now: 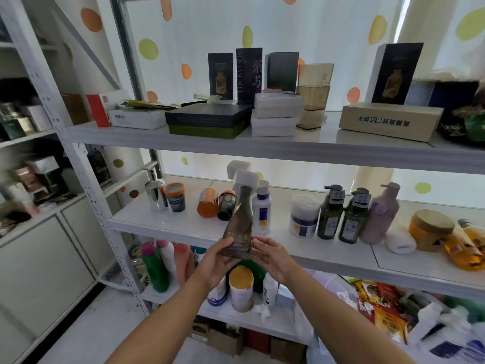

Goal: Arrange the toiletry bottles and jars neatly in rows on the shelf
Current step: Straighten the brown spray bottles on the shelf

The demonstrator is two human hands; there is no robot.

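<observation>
Smoky bottle (240, 224) gripped by both hands (246, 258)

A tall smoky-brown translucent bottle (239, 219) with a white square cap stands upright, lifted in front of the middle shelf (183, 227). On that shelf, left of it, stand a chrome pump bottle (155, 191) and an orange-lidded jar (175, 197), with an orange bottle (208, 202) and a dark jar (225, 205) tipped over. To its right stand a white bottle (262, 208), a white jar (303, 216), two dark green pump bottles (341, 215) and a lilac pump bottle (380, 214).
</observation>
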